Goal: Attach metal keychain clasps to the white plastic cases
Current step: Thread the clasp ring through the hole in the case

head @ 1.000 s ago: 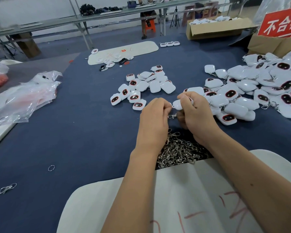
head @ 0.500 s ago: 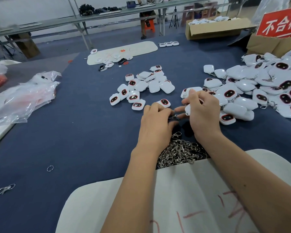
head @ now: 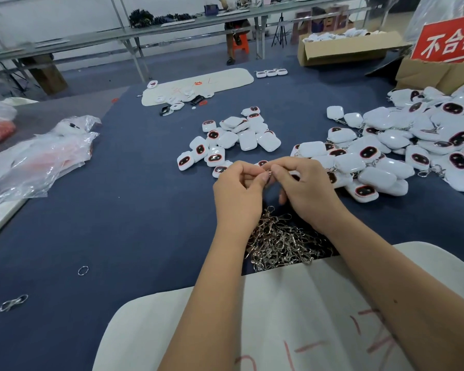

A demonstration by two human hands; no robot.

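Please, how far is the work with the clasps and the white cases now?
Done: the large pile of cases on the right shows key rings. In hand: left hand and right hand pinch a small metal piece together. Left: the smaller case pile and clasp heap.

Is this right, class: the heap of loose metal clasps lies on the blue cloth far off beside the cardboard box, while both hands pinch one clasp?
Not quite. In the head view the heap of loose metal clasps lies close to the person, just below the left hand and right hand, not by the cardboard box. Both hands do pinch one clasp.
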